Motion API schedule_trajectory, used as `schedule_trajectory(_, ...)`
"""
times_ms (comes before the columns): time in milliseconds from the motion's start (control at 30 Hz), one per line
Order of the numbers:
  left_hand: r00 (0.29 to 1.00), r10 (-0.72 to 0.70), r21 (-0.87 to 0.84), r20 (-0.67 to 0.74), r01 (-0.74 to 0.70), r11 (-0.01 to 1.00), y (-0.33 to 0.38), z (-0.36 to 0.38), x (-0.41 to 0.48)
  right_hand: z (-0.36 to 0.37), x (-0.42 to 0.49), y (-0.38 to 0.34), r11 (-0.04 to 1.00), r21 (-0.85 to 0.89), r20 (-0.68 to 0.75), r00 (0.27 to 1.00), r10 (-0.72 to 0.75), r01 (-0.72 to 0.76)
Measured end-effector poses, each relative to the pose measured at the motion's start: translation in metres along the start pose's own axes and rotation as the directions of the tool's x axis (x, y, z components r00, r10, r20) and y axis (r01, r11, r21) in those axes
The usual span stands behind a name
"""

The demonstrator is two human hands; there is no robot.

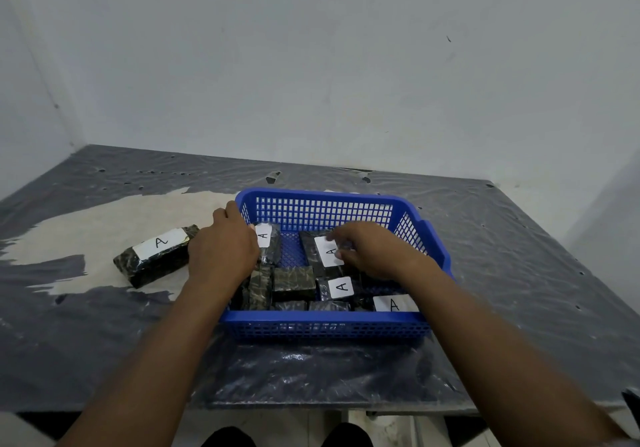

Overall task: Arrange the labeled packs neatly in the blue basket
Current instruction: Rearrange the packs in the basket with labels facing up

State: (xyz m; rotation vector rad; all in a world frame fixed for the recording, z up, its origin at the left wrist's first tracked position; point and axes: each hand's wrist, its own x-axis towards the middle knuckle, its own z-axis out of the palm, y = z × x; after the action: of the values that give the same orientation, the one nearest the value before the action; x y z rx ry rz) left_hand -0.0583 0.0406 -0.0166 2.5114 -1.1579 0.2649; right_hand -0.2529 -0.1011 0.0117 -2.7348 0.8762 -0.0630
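Note:
A blue mesh basket [322, 322] stands on the table with several dark wrapped packs inside, some showing white "A" labels. My left hand [223, 249] lies over the basket's left rim, its fingers on the edge beside a labeled pack [272, 244] at the back left. My right hand [374, 250] reaches in from the right, fingers pinching a labeled pack [323, 250] near the basket's middle. Two more labeled packs [337, 287] [393, 303] lie at the front right. One large labeled pack [156, 254] rests on the table, left of the basket.
The table [519, 256] is covered in crinkled dark plastic sheet with a pale bare patch [104, 218] at the left. White walls close the back and left sides. The table's front edge runs below the basket, with my feet showing beneath.

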Motion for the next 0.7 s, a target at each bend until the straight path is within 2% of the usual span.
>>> schedule_trajectory(100,1.0,0.004,0.003,0.001,-0.004,1.0,0.001,0.0,0.0,0.009,0.005,0.0,0.998,-0.041,0.272,0.962,-0.031,0.044)
schedule_trajectory(167,1.0,-0.002,0.003,0.001,0.002,1.0,0.001,0.001,0.0,0.012,0.007,0.0,0.996,-0.091,0.341,0.94,0.01,0.023)
schedule_trajectory(333,1.0,-0.013,-0.019,0.016,0.013,1.0,0.0,-0.001,0.0,0.014,0.009,-0.005,0.983,-0.179,0.321,0.943,0.085,-0.028)
schedule_trajectory(567,1.0,-0.006,-0.013,0.013,0.006,1.0,0.001,-0.002,0.0,0.018,0.011,0.002,0.985,-0.169,0.268,0.96,0.079,-0.033)
schedule_trajectory(633,1.0,-0.004,-0.011,0.014,0.004,1.0,0.001,-0.001,0.0,0.014,0.008,0.004,0.993,-0.118,0.194,0.981,0.024,-0.001)
schedule_trajectory(700,1.0,-0.002,-0.002,0.013,0.002,1.0,0.001,-0.001,0.0,0.008,0.002,0.002,0.998,0.015,0.058,0.996,-0.062,0.062)
